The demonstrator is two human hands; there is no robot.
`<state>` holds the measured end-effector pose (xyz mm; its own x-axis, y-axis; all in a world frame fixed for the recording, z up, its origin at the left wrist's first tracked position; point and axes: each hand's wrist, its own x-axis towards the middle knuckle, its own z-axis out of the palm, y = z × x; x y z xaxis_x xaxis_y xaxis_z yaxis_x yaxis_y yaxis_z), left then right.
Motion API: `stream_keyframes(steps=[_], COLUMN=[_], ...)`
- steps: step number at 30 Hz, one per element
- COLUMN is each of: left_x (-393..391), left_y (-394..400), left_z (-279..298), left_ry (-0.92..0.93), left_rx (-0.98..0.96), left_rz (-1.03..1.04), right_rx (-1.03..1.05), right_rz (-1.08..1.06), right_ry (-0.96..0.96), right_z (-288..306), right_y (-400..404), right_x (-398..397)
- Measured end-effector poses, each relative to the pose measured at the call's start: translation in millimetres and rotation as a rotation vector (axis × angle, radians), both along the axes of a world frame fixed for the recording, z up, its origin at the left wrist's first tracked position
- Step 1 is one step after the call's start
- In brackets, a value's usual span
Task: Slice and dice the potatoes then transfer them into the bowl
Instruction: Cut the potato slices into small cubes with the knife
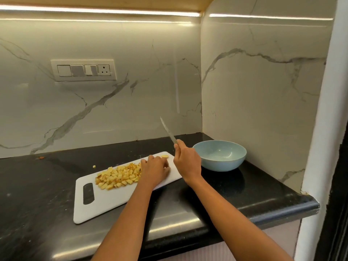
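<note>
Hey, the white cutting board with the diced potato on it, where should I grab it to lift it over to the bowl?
Grip the cutting board at its near-left end by the dark handle slot, coming from the left. That end is bare, while the potato dice sit mid-board and the far end points toward the bowl.

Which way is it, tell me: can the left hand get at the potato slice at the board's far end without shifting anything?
Probably yes. The left hand rests on the cutting board just short of the potato slice, with bare board between them. The right hand holds the knife raised beside that path, so some care is needed.
</note>
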<state>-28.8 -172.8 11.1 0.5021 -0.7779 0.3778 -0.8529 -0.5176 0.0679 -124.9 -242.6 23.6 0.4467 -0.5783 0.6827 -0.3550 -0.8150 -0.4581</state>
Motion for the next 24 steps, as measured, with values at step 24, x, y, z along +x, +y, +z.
stream_keyframes(steps=[24], left_x=[46], left_y=[-54], left_z=[20], left_ry=[0.192], left_rx=[0.091], left_rz=[0.048], right_rx=[-0.239], right_rz=[0.156], right_ry=[-0.226], right_z=[14], right_y=[-38], right_x=[44])
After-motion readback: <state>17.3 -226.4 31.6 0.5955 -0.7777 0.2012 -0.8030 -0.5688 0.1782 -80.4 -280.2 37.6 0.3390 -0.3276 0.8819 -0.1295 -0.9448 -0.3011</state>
